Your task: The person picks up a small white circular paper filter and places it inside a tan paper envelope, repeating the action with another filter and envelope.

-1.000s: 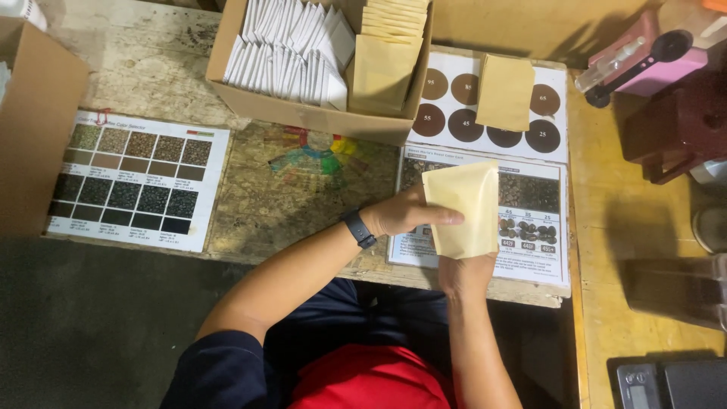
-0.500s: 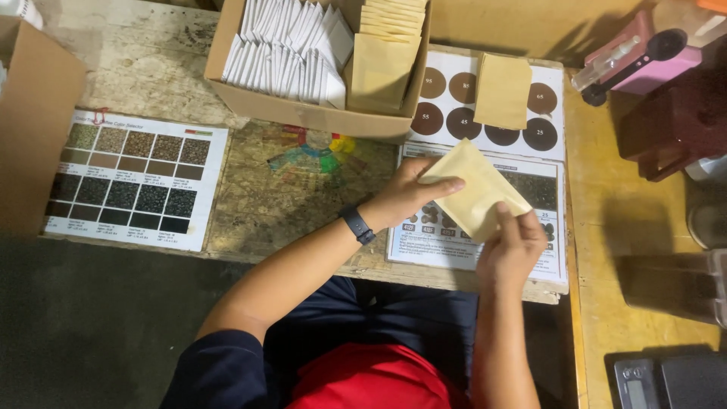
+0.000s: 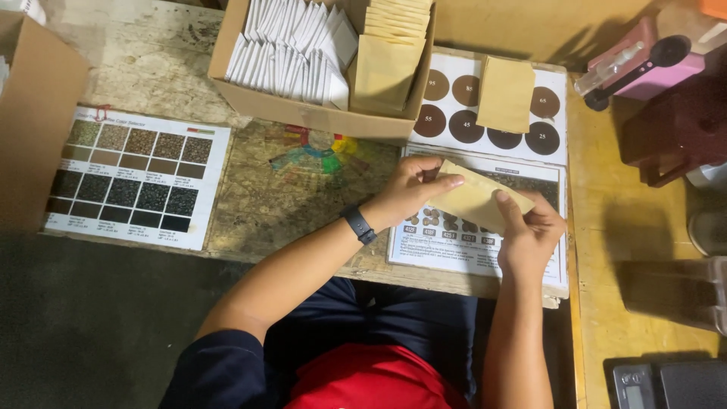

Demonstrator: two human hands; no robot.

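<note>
A tan paper pouch (image 3: 477, 201) lies over a laminated chart (image 3: 454, 242); another pouch (image 3: 506, 94) sits above. A cardboard box (image 3: 318, 113) holds white and tan packets; a colour-grid chart (image 3: 136, 178) lies left.

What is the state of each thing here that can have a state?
Kraft pouch: held in the air by both hands, lying nearly flat.
Left hand: gripping the pouch's left end.
Right hand: pinching its right end.
Cardboard box: open, packed with white packets and tan pouches.
Spare pouch: lying flat on the colour chart.
Watch: on the left wrist.
</note>
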